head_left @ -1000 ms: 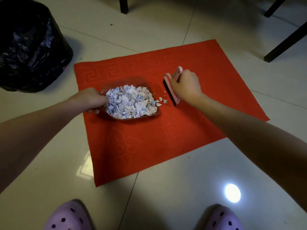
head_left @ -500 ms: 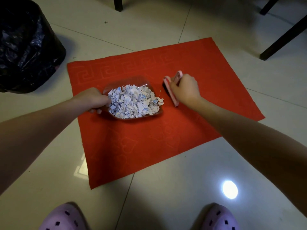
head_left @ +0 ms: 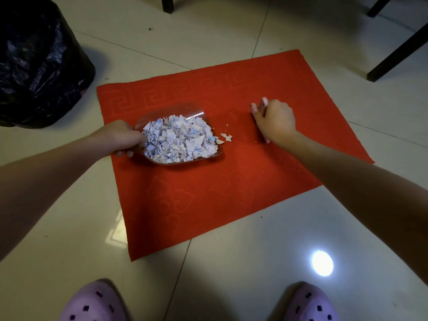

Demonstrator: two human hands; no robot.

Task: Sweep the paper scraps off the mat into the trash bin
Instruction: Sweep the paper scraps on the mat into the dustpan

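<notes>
A red mat (head_left: 208, 193) lies on the tiled floor. My left hand (head_left: 118, 137) grips the handle end of a clear plastic scoop (head_left: 196, 113) that rests on the mat, heaped with white and blue paper scraps (head_left: 178, 140). A few loose scraps (head_left: 225, 137) lie on the mat just off the scoop's open right edge. My right hand (head_left: 275, 122) is closed around a small pink brush (head_left: 262, 105), set down on the mat well to the right of the scoop. The bin, lined with a black bag (head_left: 39, 63), stands off the mat at the far left.
Dark furniture legs (head_left: 398, 52) stand beyond the mat's far right corner, and another leg (head_left: 167, 3) at the top. My feet in purple clogs (head_left: 97, 302) are at the bottom edge. A bright light reflection (head_left: 322, 262) sits on the tile.
My right hand has drawn the brush away to the right, off the scoop's edge. A few scraps now lie loose beside the scoop. The left hand still holds the scoop in place.
</notes>
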